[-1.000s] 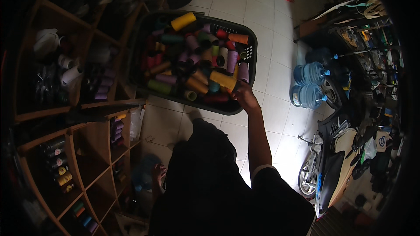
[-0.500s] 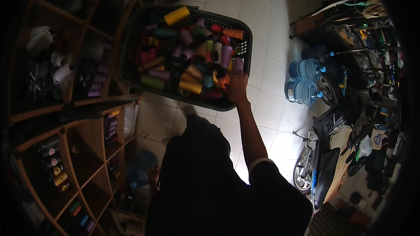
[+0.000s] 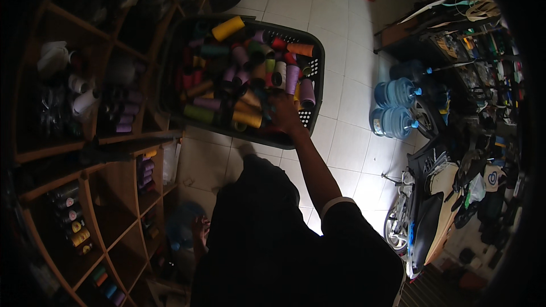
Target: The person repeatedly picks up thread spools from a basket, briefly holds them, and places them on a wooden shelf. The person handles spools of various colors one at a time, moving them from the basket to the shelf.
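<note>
A dark plastic basket [image 3: 320, 74] with a perforated wall holds a jumble of thread spools in many colours. My right hand [image 3: 286, 112] is down among them near the basket's front right corner. Its fingers lie in shadow beside a teal spool [image 3: 266, 100], so whether they grip anything is hidden. Just right of this hand leans a purple spool [image 3: 307, 93], and a yellow spool [image 3: 247, 118] lies to its left. My left hand [image 3: 200, 228] hangs low by my side, its fingers loosely apart and nothing seen in them.
Wooden cubby shelves [image 3: 91, 187] with more spools line the left side. On the right, large blue water bottles [image 3: 392, 122] lie near a motorbike [image 3: 418, 216] and a cluttered rack [image 3: 472, 62]. White floor tiles [image 3: 347, 96] run between.
My right hand has moved left and deeper among the spools, away from the purple spool. The orange spool by its fingers is no longer visible. My left hand has shifted slightly into view.
</note>
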Available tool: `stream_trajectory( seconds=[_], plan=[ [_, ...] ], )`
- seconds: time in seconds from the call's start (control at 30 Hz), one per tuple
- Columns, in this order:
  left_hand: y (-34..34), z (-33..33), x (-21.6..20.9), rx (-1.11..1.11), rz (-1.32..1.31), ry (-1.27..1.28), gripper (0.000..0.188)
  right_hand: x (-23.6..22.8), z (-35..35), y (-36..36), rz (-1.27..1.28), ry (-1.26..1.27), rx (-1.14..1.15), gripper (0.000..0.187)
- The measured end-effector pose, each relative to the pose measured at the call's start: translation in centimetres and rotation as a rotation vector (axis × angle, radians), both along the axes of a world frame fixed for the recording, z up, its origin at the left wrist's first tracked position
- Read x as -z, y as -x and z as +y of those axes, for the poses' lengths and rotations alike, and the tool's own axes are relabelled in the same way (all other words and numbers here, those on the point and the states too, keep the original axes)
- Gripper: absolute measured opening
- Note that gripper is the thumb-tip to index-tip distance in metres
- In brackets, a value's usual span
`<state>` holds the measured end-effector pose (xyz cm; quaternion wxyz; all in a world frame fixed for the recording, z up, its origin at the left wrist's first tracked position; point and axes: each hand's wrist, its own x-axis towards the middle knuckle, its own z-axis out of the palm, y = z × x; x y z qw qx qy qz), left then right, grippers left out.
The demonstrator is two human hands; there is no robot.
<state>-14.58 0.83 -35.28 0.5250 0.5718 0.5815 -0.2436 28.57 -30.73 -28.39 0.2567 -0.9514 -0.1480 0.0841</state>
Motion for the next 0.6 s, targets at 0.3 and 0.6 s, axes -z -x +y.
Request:
stream_trajectory(
  seconds=[0.3,0.6],
  plan=[
    [10.9,2.1,12.4,-0.105,-0.097,0.081,0.031,-3.6,-4.1,-1.3,-0.181,-0.381,0.513,0.032],
    [8.9,0.6,10.5,-0.227,-0.08,0.05,0.03,-1.4,-5.8,-9.4,-0.003,-0.874,0.607,0.038]
  ],
)
